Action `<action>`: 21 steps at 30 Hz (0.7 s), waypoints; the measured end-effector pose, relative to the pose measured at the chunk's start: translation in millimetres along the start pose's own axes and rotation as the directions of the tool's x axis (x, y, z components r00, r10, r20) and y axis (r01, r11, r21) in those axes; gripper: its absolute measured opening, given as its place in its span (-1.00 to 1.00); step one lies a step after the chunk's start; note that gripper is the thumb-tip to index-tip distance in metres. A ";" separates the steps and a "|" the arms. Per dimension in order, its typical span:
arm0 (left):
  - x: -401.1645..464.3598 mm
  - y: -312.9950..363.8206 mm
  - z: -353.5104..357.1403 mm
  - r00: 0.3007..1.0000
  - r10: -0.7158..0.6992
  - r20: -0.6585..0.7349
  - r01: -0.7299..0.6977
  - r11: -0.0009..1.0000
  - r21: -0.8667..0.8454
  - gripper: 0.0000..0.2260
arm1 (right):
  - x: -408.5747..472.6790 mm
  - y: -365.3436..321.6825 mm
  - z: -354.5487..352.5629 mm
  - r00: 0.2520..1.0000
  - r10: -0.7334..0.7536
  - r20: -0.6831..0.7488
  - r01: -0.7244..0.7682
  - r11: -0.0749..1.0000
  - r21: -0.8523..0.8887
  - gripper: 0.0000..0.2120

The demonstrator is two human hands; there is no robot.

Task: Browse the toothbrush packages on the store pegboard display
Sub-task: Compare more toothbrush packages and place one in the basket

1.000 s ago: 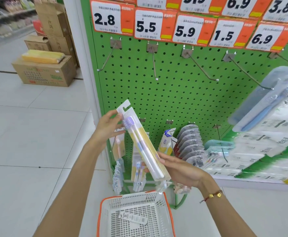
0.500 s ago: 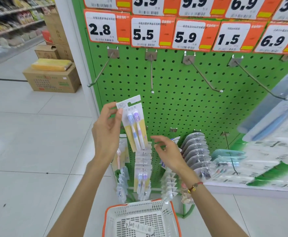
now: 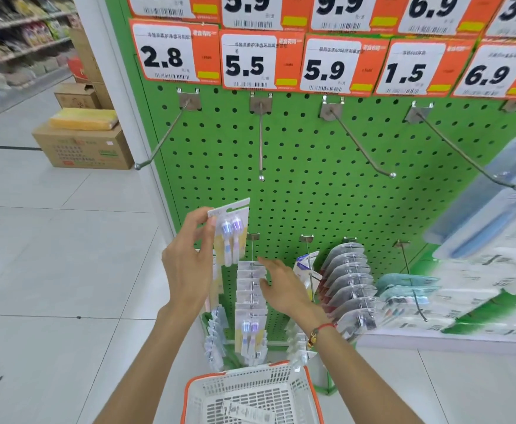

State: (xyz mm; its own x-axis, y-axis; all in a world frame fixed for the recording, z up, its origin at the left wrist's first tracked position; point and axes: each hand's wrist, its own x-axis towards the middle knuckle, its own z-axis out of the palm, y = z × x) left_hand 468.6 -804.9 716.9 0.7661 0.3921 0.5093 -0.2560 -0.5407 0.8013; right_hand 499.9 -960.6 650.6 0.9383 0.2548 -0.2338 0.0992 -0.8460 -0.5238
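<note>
A: What is your left hand [image 3: 189, 264] doing?
B: Your fingers pinch a two-brush toothbrush package [image 3: 230, 232] by its top edge, upright before the green pegboard [image 3: 312, 179].
A: And your right hand [image 3: 281, 286]?
B: It holds nothing, fingers straight, touching the hanging row of packages [image 3: 250, 289] above the white basket [image 3: 250, 393].

Right hand [image 3: 284, 286] let go of the toothbrush pack [image 3: 230, 232] a second ago; it's now down at the row of packs [image 3: 250, 289] on the lower middle hook, fingers straight and touching their top edges. Left hand [image 3: 189, 264] alone pinches the pack's top corner. Pack went from tilted across both hands to hanging upright, facing the pegboard [image 3: 312, 166], beside that hook.
</note>
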 end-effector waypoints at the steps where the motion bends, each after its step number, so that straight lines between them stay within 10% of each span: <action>1: -0.9 -6.1 1.9 1.000 -0.002 0.008 0.002 1.000 0.017 -0.90 | 1.1 0.2 0.4 1.000 0.000 0.002 0.000 1.000 -0.003 -0.49; 21: 27.1 -88.4 46.3 0.835 -0.078 0.545 -0.346 0.697 0.629 -0.82 | 6.6 2.1 -9.5 0.996 -0.005 0.086 0.008 0.999 -0.035 -0.47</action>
State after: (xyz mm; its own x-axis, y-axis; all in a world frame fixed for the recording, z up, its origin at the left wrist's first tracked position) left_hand 539.3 -780.9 645.4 0.9809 -0.0364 0.1913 -0.0724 -0.9801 0.1849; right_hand 509.4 -965.2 655.8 0.9058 0.2986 -0.3006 0.1184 -0.8596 -0.4970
